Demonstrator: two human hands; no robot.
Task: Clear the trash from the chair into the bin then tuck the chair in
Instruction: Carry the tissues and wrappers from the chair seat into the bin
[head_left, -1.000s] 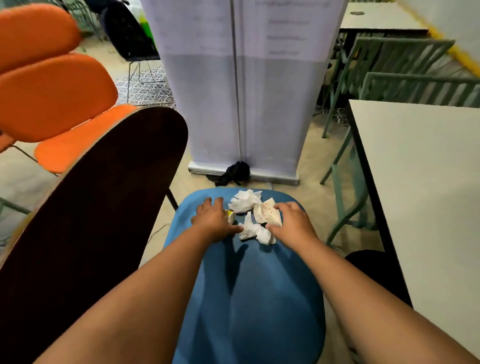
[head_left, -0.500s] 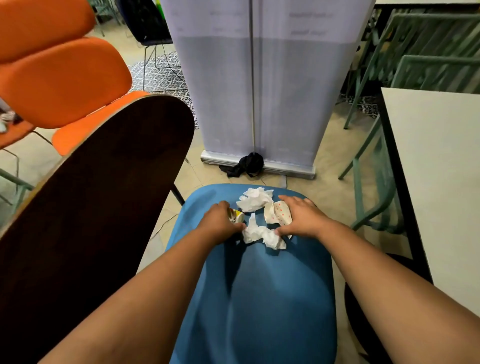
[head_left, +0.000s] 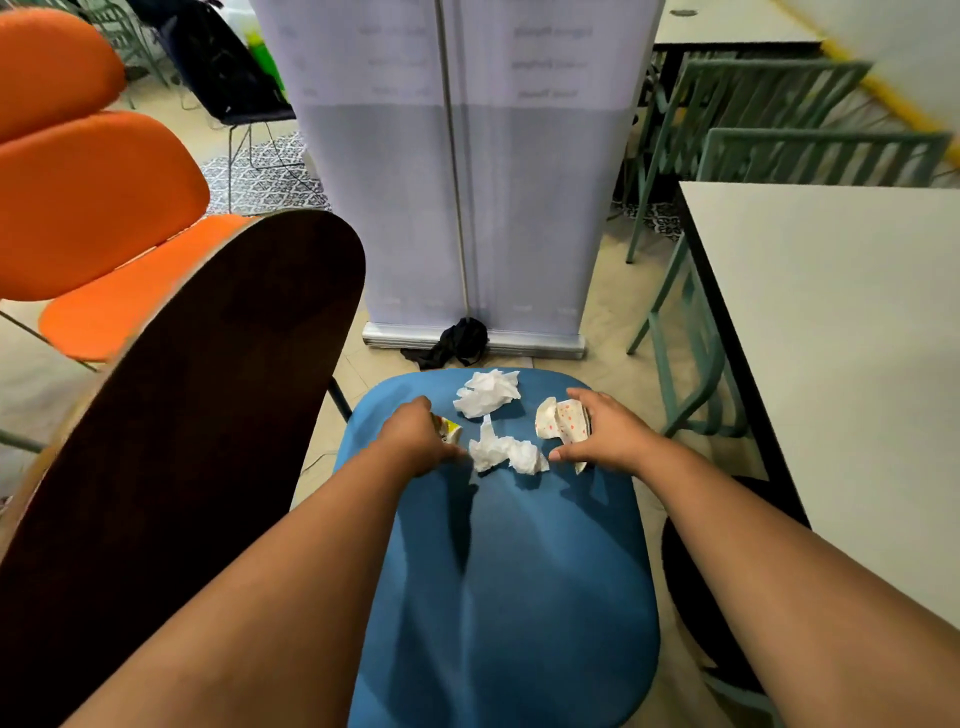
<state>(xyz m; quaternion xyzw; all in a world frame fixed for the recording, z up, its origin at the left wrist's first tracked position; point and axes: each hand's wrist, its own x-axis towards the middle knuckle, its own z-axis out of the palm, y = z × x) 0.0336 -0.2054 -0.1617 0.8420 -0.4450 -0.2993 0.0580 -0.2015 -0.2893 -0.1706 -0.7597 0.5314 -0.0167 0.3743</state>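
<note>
A blue chair seat (head_left: 509, 571) fills the lower middle, with trash near its far edge. My left hand (head_left: 415, 436) grips a small yellow wrapper (head_left: 448, 429). My right hand (head_left: 605, 434) holds a white paper piece with red dots (head_left: 558, 423) at its right side. Between the hands lies a crumpled white tissue (head_left: 506, 453). A second crumpled tissue (head_left: 485, 392) lies farther back on the seat, touched by neither hand. A black round shape (head_left: 696, 597), maybe the bin, shows under the table at the right.
The chair's dark wooden backrest (head_left: 171, 441) rises at the left. A white table (head_left: 841, 364) runs along the right. A roll-up banner (head_left: 467, 171) stands ahead, black cloth (head_left: 457, 340) at its base. Orange chairs (head_left: 93, 208) stand left, green metal chairs (head_left: 779, 130) back right.
My right hand has pulled the dotted paper to the right, away from the middle tissue. My left hand stays on the yellow wrapper. The trash pieces now lie farther apart.
</note>
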